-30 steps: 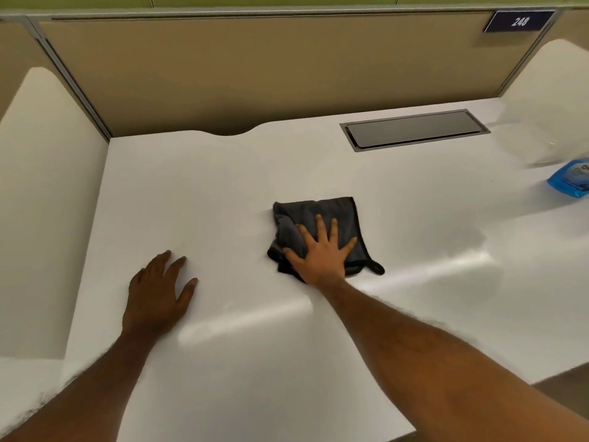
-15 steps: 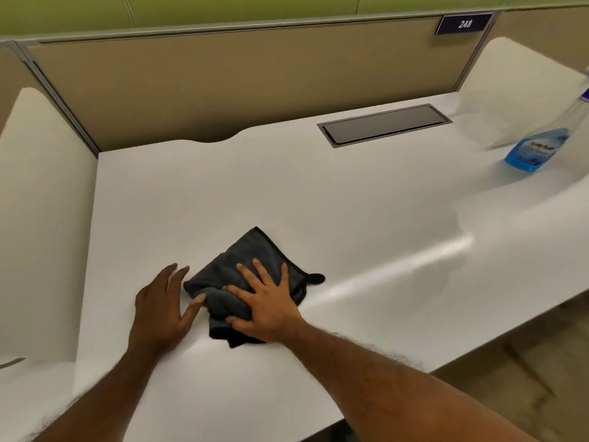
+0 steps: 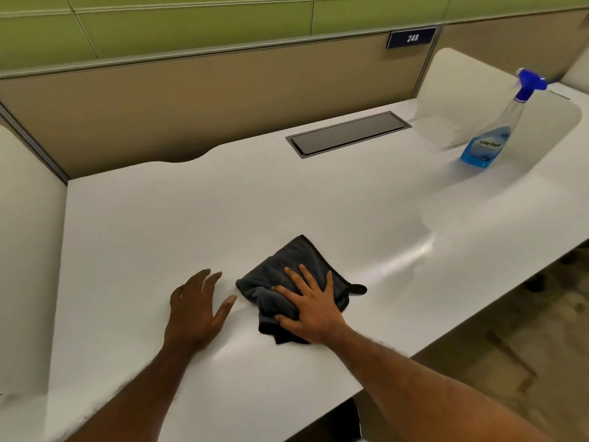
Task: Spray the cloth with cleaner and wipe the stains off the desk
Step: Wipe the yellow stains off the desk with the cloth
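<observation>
Right hand (image 3: 314,309) spread flat pressing dark cloth (image 3: 288,272) on white desk (image 3: 223,212); left hand (image 3: 194,309) spread flat beside it

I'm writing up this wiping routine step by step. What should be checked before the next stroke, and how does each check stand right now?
1. Right hand pressing flat on the cloth: ok.
2. Left hand resting on the desk, off the cloth: ok.
3. Cloth spread flat: not ok, it is bunched under the palm.
4. Cloth fully on the desk, not over the edge: ok.
5. Spray bottle upright, far from the cloth: ok.
6. Cloth damp, stains remaining: cannot tell.
</observation>
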`<state>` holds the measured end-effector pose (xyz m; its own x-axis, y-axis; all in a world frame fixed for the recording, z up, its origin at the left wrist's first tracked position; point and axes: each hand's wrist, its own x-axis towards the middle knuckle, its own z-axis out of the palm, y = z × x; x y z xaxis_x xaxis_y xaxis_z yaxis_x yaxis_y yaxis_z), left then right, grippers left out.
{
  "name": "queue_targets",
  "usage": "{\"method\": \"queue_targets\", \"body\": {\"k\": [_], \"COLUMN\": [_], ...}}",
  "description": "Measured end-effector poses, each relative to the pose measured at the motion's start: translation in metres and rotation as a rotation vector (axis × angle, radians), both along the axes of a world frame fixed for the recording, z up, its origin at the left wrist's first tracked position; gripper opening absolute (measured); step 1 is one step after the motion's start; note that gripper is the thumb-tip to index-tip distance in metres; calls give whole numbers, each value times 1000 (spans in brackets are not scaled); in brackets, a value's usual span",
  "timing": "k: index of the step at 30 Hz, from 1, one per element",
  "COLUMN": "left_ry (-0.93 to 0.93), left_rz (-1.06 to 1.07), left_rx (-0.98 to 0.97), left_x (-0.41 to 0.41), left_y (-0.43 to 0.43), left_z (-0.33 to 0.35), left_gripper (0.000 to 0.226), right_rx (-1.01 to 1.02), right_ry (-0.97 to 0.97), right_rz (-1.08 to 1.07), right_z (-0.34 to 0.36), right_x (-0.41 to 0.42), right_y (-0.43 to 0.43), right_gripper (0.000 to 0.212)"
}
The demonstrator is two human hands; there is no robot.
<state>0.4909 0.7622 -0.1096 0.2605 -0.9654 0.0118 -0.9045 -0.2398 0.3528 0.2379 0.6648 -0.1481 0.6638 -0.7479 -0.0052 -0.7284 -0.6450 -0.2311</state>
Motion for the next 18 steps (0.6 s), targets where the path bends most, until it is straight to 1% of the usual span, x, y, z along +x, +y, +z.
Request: {"method": "queue_targets", "body": {"k": [4, 8, 11, 14, 18], "left_ry": [-10, -24, 3, 54, 118], "left_rz": [-12, -39, -56, -65, -42], "left_rx": [5, 17, 7, -4, -110], "left_x": [-32, -67, -94, -119, -142], "left_y": [-23, -46, -64, -85, -105], "left_z": [0, 0, -1, -2, 1], "left_gripper": [80, 84, 85, 77, 62], "right_rx": [13, 24, 36, 53, 69], "right_ry": [4, -8, -11, -16, -42], "right_rz": [-43, -95, -111, -105, -72], "right_z": [2, 6, 7, 7, 6], "right_x": [-34, -69, -86, -89, -90], "right_y": [-20, -42, -55, -58, -59], "right_gripper": [64, 64, 64, 65, 76]}}
